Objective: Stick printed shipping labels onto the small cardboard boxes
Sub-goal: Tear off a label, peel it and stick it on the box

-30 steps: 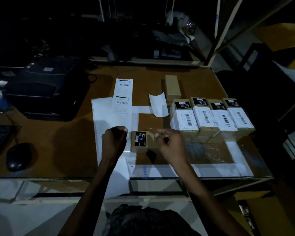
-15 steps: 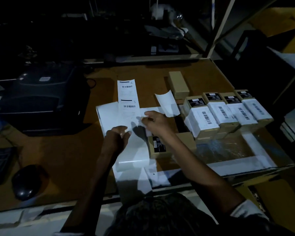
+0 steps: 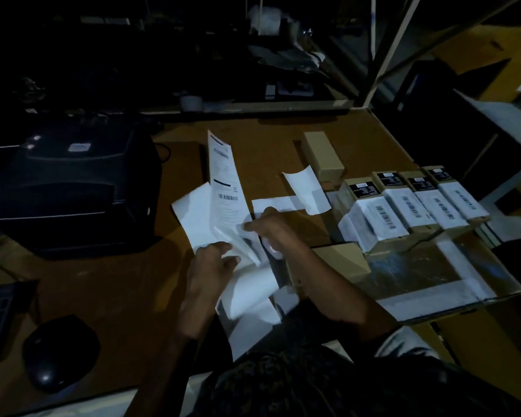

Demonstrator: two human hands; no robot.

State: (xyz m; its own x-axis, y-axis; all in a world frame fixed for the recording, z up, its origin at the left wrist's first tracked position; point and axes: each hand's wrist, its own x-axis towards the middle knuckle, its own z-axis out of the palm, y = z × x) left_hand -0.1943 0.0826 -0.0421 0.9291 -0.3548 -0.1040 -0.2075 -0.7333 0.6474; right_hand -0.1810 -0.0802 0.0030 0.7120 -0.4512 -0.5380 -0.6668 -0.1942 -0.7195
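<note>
Before me, matt brown cardboard boxes (image 3: 415,206), white paper labels (image 3: 223,188), glossy black plastic printer (image 3: 69,188), matt wooden table (image 3: 109,284).

Left: label printer (image 3: 69,188), mouse (image 3: 59,352) on bench (image 3: 109,275).
Centre: label strip (image 3: 223,188).
Right: labelled boxes (image 3: 409,206) in a row; unlabelled box (image 3: 324,156) behind.
</note>
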